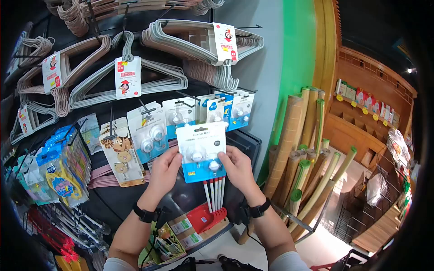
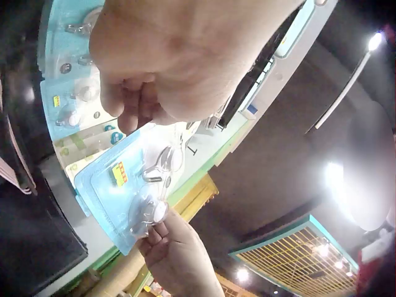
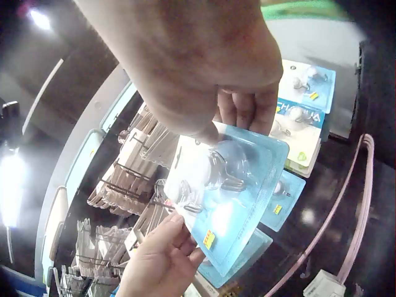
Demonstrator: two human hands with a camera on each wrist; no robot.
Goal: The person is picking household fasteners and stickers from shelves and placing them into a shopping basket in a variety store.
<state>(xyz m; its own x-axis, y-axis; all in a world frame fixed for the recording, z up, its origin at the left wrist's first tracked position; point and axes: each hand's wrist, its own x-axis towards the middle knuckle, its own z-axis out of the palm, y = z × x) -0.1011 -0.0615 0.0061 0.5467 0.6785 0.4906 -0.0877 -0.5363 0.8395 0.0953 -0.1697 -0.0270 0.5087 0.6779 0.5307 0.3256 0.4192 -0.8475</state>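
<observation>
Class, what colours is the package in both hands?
The package is white above, blue below; clearest in head view.

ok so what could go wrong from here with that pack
The pack is held near its side edges by the left hand and right hand, so it might slip if either grip loosens. Other packs hang beyond it, so a forward move could knock them. Squeezing hard might dent the clear plastic over the hooks.

Left hand and right hand both pinch.
</observation>
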